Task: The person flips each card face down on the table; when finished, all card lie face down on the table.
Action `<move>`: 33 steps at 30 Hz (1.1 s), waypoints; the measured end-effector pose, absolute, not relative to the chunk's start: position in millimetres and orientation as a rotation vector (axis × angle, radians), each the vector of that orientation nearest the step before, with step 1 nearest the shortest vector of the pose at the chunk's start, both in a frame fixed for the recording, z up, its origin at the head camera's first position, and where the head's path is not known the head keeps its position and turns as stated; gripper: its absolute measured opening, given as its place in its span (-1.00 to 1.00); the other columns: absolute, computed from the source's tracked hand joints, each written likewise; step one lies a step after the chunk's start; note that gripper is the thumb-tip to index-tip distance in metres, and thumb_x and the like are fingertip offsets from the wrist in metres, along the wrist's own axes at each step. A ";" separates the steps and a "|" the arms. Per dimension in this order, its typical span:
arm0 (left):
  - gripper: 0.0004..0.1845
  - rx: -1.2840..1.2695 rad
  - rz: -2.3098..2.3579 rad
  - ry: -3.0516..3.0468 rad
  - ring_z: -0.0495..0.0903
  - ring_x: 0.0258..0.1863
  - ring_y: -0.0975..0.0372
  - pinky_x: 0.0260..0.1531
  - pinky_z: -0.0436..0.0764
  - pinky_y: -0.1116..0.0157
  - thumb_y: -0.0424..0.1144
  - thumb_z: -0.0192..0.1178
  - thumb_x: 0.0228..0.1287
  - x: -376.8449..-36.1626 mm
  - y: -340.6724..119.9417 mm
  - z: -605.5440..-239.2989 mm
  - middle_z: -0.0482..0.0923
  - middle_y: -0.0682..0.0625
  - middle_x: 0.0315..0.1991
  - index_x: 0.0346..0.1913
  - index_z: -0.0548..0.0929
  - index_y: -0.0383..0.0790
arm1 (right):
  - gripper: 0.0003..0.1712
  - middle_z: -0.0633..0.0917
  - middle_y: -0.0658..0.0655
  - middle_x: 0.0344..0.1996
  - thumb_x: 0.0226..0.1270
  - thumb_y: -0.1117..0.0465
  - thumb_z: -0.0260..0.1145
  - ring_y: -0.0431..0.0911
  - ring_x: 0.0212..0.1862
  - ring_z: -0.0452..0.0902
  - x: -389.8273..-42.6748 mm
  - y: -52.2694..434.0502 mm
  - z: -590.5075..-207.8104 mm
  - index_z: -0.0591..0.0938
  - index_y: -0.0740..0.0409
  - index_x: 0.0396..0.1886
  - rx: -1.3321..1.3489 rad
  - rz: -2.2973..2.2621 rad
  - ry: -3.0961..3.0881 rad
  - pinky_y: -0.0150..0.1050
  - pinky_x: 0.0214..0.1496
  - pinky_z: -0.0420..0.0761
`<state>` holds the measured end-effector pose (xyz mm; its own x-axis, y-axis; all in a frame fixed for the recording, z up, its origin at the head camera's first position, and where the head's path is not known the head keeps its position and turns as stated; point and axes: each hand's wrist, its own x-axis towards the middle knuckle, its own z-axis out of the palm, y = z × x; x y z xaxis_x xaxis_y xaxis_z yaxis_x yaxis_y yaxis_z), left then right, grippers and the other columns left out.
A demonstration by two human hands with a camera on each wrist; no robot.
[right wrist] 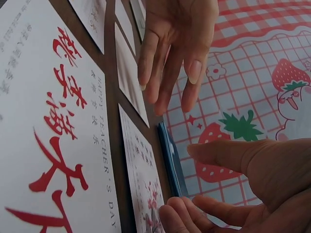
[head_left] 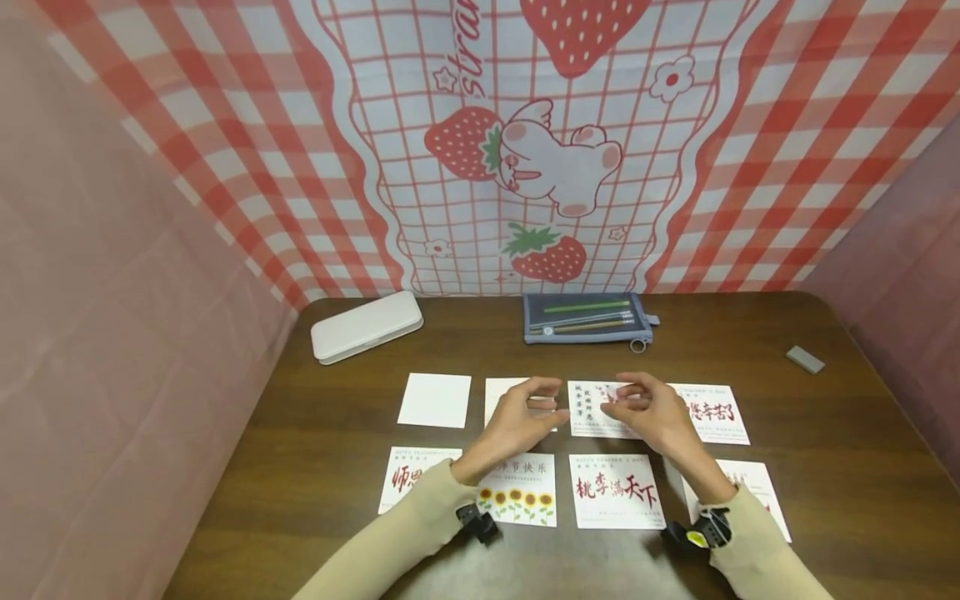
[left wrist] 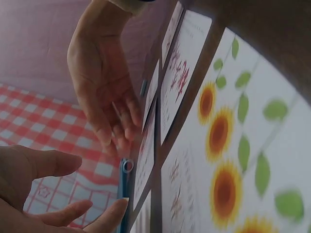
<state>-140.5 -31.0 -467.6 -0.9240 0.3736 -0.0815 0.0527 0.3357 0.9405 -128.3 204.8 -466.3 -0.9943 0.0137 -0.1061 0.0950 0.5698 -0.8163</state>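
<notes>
Although both hands are raised over the brown wooden table (head_left: pixel 262 467), I see nothing in their grasp: the left hand (head_left: pixel 517 421) and the right hand (head_left: pixel 656 417) have thumb and fingers loosely bent and apart. Below them lie eight paper cards in two rows. The left hand hovers over a mostly hidden white card (head_left: pixel 501 390); the right overlaps the edge of a white card with black vertical writing and pink blossom (head_left: pixel 588 410). Nearer me than the left hand is a white card with yellow sunflowers (head_left: pixel 517 504); nearer me than the right, a white card in bold red calligraphy (head_left: pixel 618 496).

I judge the step in hand to be arranging or checking this layout. Picking a card would call for lowering one hand and pinching an edge without dragging its neighbours.

Only narrow wood strips part the cards beneath the hands, so I would work from above. Beyond the right hand, a dark blue mesh pencil pouch (head_left: pixel 534 314) limits forward reach. Outward of the left hand, past a blank white square card (head_left: pixel 435 400), bare wood gives room; more opens rightward of the right hand, below a small grey block (head_left: pixel 806 359).
</notes>
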 end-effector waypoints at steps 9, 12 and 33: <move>-0.37 0.370 1.625 2.280 0.59 0.33 -0.16 0.20 0.73 0.11 -0.25 0.38 0.34 -138.9 -8.9 -469.9 0.49 -0.32 0.40 0.43 0.49 -0.28 | -0.25 0.66 0.45 0.18 0.32 0.08 0.52 0.31 0.19 0.67 -122.6 217.3 -466.5 0.49 0.32 0.39 0.121 -1.342 2.756 -0.14 -0.01 0.75; -0.35 0.368 1.616 2.279 0.58 0.35 -0.17 0.23 0.71 0.15 -0.27 0.39 0.33 -137.6 -4.1 -470.6 0.47 -0.33 0.41 0.45 0.47 -0.28 | -0.23 0.62 0.45 0.24 0.33 0.08 0.51 0.34 0.25 0.62 -120.5 220.7 -466.6 0.47 0.31 0.41 0.150 -1.327 2.756 0.09 0.13 0.74; -0.23 0.370 1.507 2.330 0.55 0.37 -0.16 0.26 0.69 0.10 -0.19 0.41 0.34 -126.0 4.1 -470.4 0.39 -0.35 0.47 0.54 0.34 -0.23 | -0.24 0.57 0.51 0.28 0.33 0.14 0.51 0.36 0.28 0.61 -105.9 226.0 -470.0 0.45 0.38 0.41 0.186 -1.345 2.751 0.17 0.27 0.65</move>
